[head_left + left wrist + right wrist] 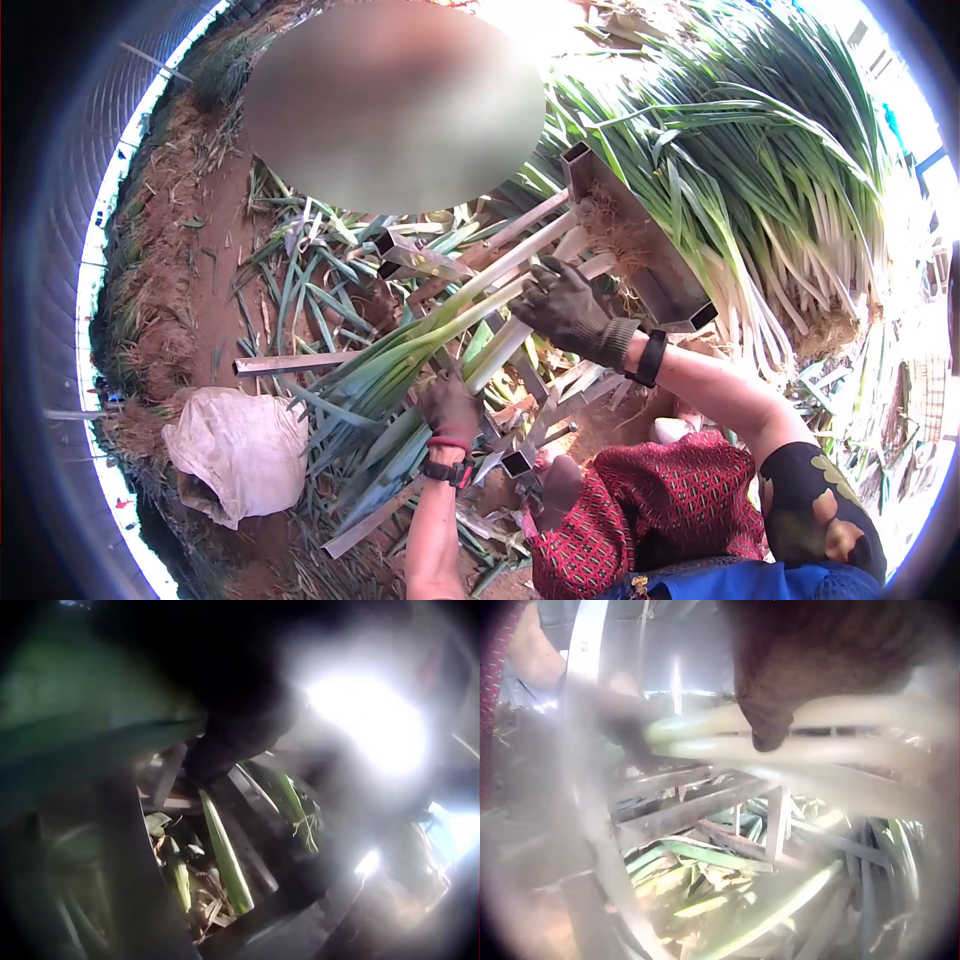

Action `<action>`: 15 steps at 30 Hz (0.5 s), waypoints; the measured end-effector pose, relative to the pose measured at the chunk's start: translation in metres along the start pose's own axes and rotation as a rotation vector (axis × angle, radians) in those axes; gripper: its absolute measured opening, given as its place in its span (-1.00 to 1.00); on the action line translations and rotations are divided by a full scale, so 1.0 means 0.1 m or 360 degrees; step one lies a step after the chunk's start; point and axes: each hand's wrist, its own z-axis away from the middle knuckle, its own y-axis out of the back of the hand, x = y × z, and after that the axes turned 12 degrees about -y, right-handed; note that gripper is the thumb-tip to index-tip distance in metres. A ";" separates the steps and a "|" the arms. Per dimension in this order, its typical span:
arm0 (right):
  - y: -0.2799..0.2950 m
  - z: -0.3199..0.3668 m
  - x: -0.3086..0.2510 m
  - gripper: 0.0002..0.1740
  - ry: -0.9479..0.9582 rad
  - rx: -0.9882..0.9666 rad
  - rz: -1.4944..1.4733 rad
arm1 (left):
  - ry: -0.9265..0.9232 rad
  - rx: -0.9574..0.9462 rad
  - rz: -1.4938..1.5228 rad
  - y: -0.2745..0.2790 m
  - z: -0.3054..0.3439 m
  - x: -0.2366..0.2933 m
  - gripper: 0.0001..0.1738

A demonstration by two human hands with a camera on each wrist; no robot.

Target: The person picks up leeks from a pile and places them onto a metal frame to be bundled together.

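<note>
Several long green onions (480, 290) lie slantwise over a metal frame, their white ends and roots (612, 230) up against a steel channel (660, 265). My gloved right hand (572, 308) holds the white stalks just below the roots; in the right wrist view its finger curls over the pale stalks (840, 754). Lower down, my gloved left hand (450, 408) grips the bunch where the stalks turn to green leaves (385, 375). The left wrist view is dark and glary, with part of the glove (225, 746) above a fallen leaf (225, 855).
A big heap of green onions (780, 170) stands at the right. Steel bars (295, 363) of the frame stick out to the left, near a white sack (240, 455). Cut leaves (330, 270) litter the soil. A blurred patch covers the far side. Patterned red cloth (660, 495) covers my lap.
</note>
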 end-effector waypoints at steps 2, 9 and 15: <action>-0.08 0.18 0.10 -0.76 -0.0129 0.0006 -0.0199 | -0.0098 -0.0082 -0.0369 0.07 -0.02 0.22 -0.46; -0.12 0.40 0.26 -0.60 -0.0045 0.0016 0.0050 | -0.0445 0.0217 -0.0456 -0.20 0.15 0.16 -0.56; 0.22 0.42 0.21 -0.46 0.0070 0.0033 -0.0135 | -0.0387 0.0075 0.0182 0.23 0.27 0.21 -0.43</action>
